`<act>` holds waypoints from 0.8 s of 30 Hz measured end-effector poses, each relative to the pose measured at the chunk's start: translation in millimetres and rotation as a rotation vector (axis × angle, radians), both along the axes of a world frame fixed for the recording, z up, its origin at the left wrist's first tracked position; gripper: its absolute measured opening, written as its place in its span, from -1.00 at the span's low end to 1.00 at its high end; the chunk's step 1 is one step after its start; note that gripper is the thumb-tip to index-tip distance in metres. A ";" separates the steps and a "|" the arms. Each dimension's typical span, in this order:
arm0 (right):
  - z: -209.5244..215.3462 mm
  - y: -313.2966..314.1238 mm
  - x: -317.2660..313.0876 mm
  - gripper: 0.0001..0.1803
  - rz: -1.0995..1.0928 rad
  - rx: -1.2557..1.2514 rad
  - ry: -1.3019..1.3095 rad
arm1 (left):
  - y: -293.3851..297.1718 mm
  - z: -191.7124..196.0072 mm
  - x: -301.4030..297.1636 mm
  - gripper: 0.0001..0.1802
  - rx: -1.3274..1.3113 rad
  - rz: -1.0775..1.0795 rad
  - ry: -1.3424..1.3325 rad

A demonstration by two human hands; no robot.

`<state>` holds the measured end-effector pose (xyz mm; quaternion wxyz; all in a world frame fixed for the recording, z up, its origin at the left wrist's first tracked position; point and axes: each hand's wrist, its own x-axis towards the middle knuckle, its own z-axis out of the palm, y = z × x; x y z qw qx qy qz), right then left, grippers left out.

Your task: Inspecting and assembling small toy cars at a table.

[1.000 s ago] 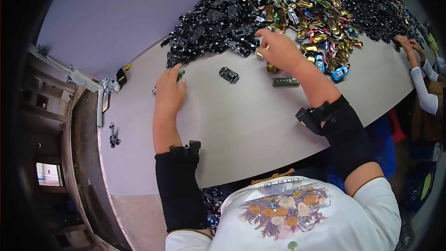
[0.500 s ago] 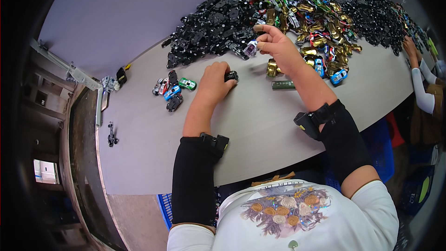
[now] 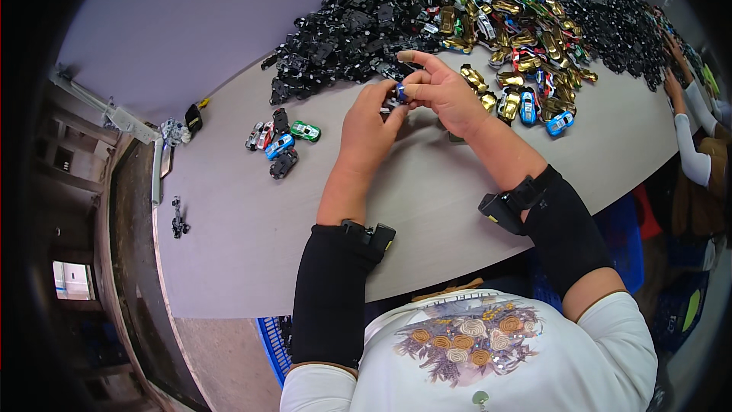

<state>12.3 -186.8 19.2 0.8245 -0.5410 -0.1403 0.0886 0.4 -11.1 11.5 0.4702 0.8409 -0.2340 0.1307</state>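
My left hand (image 3: pixel 367 123) and my right hand (image 3: pixel 448 98) meet over the table, in front of the piles. Between the left thumb and fingers is a black toy car chassis, mostly hidden by the hand. A small toy car body (image 3: pixel 400 91), showing blue and white, is pinched by my right thumb and fingers against the chassis. The right index finger sticks out above it. Behind my hands lies a heap of black chassis (image 3: pixel 335 46). Next to it is a heap of gold and coloured car bodies (image 3: pixel 526 38).
A small cluster of toy cars, one of them a green car (image 3: pixel 306 130), lies left of my hands. A single black part (image 3: pixel 179 217) rests near the table's left edge. Another black heap (image 3: pixel 618 34) stands at the far right, by a co-worker's hands (image 3: pixel 674 88).
My right hand has brought the car body left and down to my left hand. My left hand has moved slightly right and up with the chassis, so the two hands meet.
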 end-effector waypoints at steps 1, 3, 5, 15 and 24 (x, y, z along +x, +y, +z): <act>0.7 0.9 -1.6 -0.39 0.013 0.004 -0.011 | -1.0 -1.0 -0.3 -0.57 -0.037 0.028 0.058; 1.8 -0.4 -2.5 -0.40 -0.007 0.001 -0.022 | -1.0 -4.2 0.7 -0.63 -0.075 0.018 0.056; 2.7 -5.7 1.9 -0.42 -0.115 -0.009 -0.046 | 1.1 -7.6 3.4 -0.68 -0.113 0.007 0.052; -10.2 -30.2 15.4 -0.43 -0.876 -1.019 -0.635 | 12.3 -7.8 10.4 -0.79 -0.780 0.096 0.490; 1.1 -3.8 -5.5 -0.48 -0.386 -0.861 -0.837 | 15.9 -12.5 12.2 -0.77 -0.777 0.062 0.523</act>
